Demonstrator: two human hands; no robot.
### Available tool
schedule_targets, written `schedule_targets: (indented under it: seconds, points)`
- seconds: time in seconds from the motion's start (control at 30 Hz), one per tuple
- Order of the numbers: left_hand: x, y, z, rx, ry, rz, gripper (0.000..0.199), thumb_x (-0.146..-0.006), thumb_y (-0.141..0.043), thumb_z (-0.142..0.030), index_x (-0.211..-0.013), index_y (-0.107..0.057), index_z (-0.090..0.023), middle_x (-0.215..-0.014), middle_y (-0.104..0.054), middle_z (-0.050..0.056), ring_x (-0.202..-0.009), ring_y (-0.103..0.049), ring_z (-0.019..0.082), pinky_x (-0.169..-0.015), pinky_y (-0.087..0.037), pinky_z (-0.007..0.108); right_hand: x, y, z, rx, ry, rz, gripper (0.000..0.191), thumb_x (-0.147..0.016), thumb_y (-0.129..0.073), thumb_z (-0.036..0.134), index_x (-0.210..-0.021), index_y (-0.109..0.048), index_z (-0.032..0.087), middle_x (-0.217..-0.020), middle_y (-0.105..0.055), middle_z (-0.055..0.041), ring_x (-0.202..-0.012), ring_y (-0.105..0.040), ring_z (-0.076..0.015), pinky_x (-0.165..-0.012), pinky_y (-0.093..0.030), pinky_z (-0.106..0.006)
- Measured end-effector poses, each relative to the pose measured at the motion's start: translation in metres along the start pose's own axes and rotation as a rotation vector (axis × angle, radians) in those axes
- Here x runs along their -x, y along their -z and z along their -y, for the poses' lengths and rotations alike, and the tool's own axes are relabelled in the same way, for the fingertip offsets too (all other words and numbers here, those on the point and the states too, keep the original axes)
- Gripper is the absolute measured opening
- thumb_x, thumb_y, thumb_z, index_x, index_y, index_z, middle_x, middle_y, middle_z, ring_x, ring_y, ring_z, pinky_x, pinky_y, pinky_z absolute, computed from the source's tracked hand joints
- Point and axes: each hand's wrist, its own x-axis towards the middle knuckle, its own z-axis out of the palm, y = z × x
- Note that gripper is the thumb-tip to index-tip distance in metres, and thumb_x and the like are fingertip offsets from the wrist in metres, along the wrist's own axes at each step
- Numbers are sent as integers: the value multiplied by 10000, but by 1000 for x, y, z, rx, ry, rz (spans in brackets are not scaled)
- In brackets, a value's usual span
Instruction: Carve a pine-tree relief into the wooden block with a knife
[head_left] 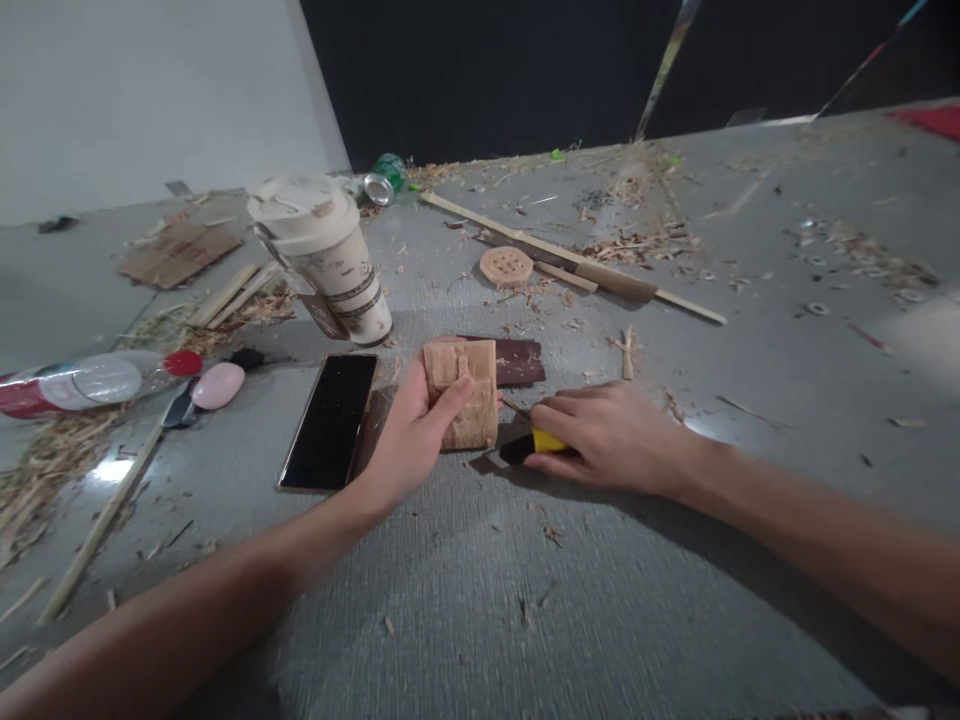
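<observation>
A wooden block [474, 415] is resting in the left hand [412, 430], whose thumb is pressing on its face. The right hand [611, 435] is gripping a yellow-and-black tool [550, 441] near it (whether the tip is touching the wood, I cannot tell), and the two hands are working apart. A dark brown piece [523, 362] is lying just beyond the block. Left of the left hand, a phone [330, 420] is lying flat; past it, a lidded cup [341, 270] is standing on the surface [450, 620].
</observation>
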Motion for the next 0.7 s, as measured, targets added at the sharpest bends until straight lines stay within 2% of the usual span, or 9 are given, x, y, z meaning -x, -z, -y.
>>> schedule_targets:
  seconds: [0.1,0.17,0.27,0.33,0.5,0.7]
  points:
    - [-1,1,1,-10,-16,4,411,-1087,-745,-497,-1393,-562,-292,-1285,-759,92,-1101,-832,317,-899,-734,463,1,-3,-1,37,-12,-14,497,-1188,-463,602,-962,-667,209,-801,-749,-45,-640,-639,-182,-612,-226,-367]
    - [-1,1,1,-39,-28,-10,397,-1092,-738,-491,-1392,-582,-283,-1289,-753,95,-1189,-804,330,-960,-718,475,1,-3,-1,53,-13,-17,523,-1197,-436,621,-968,-663,209,-804,-749,-41,-646,-655,-184,-609,-232,-367]
    - [-1,2,-1,-143,-68,-66,363,-1095,-736,-484,-1359,-627,-260,-1320,-745,97,-1301,-732,337,-1096,-652,505,1,-3,-2,72,-19,-19,555,-1207,-391,638,-977,-659,209,-816,-754,-42,-661,-675,-187,-606,-248,-363]
    - [0,2,-2,-199,-88,-92,347,-1095,-735,-493,-1325,-649,-248,-1325,-746,92,-1291,-709,330,-1153,-601,521,1,-4,-1,83,-25,-19,570,-1209,-371,649,-981,-656,212,-823,-761,-42,-672,-685,-186,-604,-251,-359]
    - [-1,3,0,-199,-93,-109,347,-1098,-728,-501,-1308,-646,-236,-1291,-738,89,-1246,-695,325,-1140,-571,510,2,-6,1,112,-47,-29,601,-1209,-340,667,-982,-656,209,-851,-774,-49,-719,-719,-205,-614,-278,-361]
    - [-2,2,3,-249,-138,-145,336,-1105,-704,-523,-1272,-626,-243,-1285,-721,92,-1247,-684,331,-1153,-528,513,4,-8,8,193,-71,-62,533,-1210,-395,631,-1002,-654,214,-860,-771,-36,-744,-740,-225,-631,-318,-377]
